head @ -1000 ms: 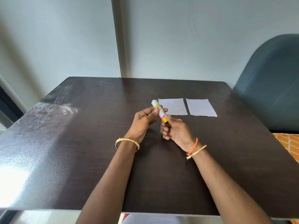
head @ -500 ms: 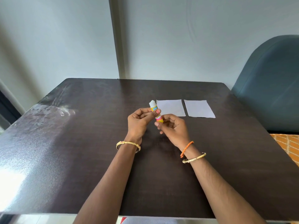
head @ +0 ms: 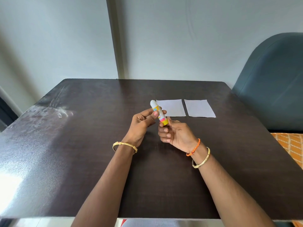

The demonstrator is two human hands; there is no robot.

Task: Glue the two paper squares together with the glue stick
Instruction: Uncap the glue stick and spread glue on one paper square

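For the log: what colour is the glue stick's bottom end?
Yellow, seen best in the head view: glue stick.

You see: table [head: 82, 145] dark wood-grain, glossy, glare and smears at left. Squares [head: 170, 107] matt white paper. Glue stick [head: 158, 112] smooth plastic. Bangles [head: 124, 145] shiny gold metal. Chair [head: 270, 79] smooth leather-like upholstery.

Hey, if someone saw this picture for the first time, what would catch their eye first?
Probably the glue stick, held above the middle of the dark table by both hands: left hand gripping its body, right hand pinching its yellow base. Next, the two white paper squares lying side by side just beyond.
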